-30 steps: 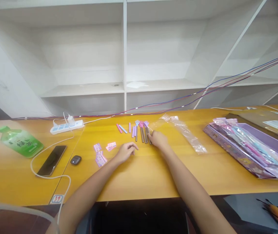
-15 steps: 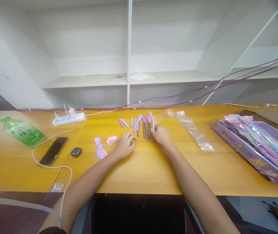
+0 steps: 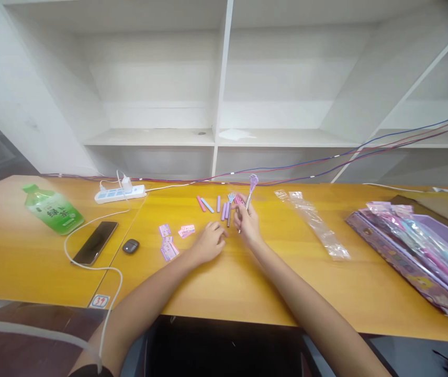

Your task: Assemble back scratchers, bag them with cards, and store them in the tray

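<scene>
My right hand (image 3: 246, 222) grips a metal rod with a purple claw-shaped head (image 3: 253, 180), raised and tilted above the table. Behind its fingers a pink claw head (image 3: 239, 200) partly shows; the rods beneath are hidden. Just left lies a rod with a pale blue claw head (image 3: 231, 197), beside purple tubes (image 3: 224, 211). Farther left are a pink tube (image 3: 201, 203) and a light blue tube (image 3: 208, 205). My left hand (image 3: 210, 242) rests on the table with loosely bent fingers and nothing in it, right of small printed cards (image 3: 168, 248).
On the left are a green bottle (image 3: 53, 209), a phone (image 3: 95, 243), a black case (image 3: 131, 246), a white cable and a power strip (image 3: 120, 194). Clear plastic wrappers (image 3: 318, 225) lie right of my hands. A purple box (image 3: 400, 256) with packaged items stands at far right.
My right hand has lifted the purple-headed rod from the table and moved it left, over the other rods. The camera view has shifted slightly. My left hand stays resting on the table.
</scene>
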A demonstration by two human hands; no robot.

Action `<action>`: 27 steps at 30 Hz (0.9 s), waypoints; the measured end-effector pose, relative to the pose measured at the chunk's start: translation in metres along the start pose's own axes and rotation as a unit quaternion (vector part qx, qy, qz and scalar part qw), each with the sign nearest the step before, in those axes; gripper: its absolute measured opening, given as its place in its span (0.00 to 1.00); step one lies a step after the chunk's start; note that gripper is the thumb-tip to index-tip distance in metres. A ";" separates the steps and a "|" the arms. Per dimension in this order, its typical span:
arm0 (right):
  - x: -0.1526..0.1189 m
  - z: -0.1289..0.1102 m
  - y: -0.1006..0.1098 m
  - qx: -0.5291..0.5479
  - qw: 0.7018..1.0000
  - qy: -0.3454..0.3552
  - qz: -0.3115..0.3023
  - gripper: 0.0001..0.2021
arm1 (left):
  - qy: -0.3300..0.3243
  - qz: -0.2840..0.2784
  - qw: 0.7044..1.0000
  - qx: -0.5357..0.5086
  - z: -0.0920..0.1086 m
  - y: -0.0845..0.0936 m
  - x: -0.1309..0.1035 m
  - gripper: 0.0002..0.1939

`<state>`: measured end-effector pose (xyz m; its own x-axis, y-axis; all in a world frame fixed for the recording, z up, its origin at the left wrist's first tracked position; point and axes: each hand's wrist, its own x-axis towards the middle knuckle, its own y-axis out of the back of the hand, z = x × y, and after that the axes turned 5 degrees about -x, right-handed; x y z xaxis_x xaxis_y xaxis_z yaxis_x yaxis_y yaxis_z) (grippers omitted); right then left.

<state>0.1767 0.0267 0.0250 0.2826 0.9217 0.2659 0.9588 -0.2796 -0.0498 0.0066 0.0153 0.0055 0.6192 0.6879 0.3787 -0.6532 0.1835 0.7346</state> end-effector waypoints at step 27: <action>0.017 0.016 -0.006 -0.603 0.776 0.060 -0.174 0.17 | 0.006 -0.070 0.996 0.047 0.005 -0.005 -0.009 0.09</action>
<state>0.1764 0.0483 0.0143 -0.0615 0.9863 0.1534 0.2312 -0.1354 0.9634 0.0066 0.0048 0.0009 0.6953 0.6691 0.2625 -0.5173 0.2124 0.8290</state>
